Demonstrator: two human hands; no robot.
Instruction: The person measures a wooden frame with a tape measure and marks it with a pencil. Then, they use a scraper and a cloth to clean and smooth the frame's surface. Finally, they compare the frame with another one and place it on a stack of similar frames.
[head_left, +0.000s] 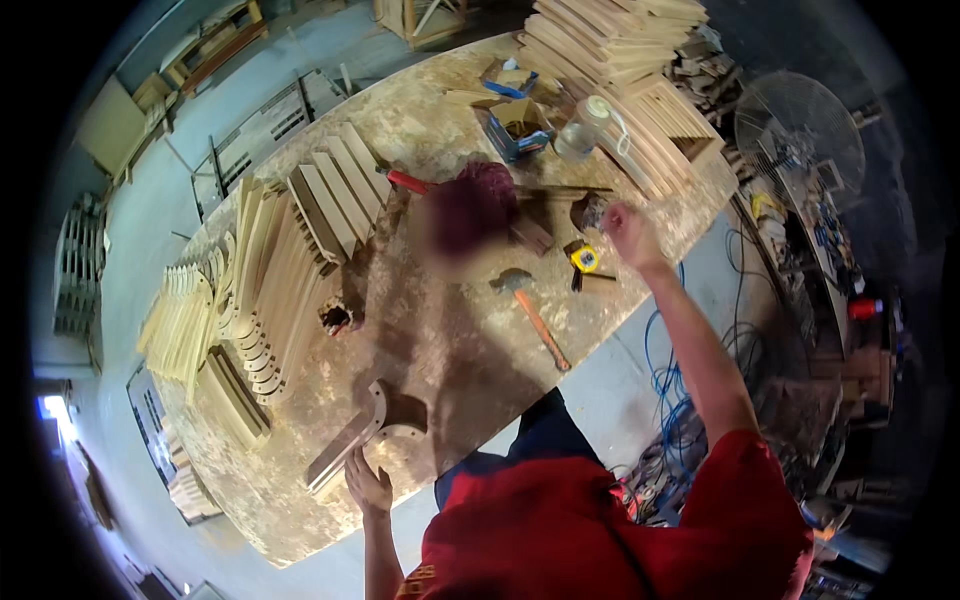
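My left hand (368, 484) is at the near edge of the worktable, its fingers stretched out against a wooden piece (345, 447). That piece has a straight bar and a curved end with small holes, and a second curved wooden part (403, 428) lies against it. My right hand (632, 234) is raised at the table's right side with its fingers curled together. Whatever is in those fingers is too small to make out. Close to its left is a small dark round container (590, 213). A yellow tape measure (584, 260) and a hammer (535, 318) with an orange-brown handle lie between my hands.
Stacked wooden slats (335, 195) and curved pieces (255, 350) cover the table's left side. More wood (610, 45) is piled at the far right, near a blue box (516, 130) and a clear jug (575, 140). A dark red shape (470, 215) is blurred. Blue hose (672, 370) lies on the floor.
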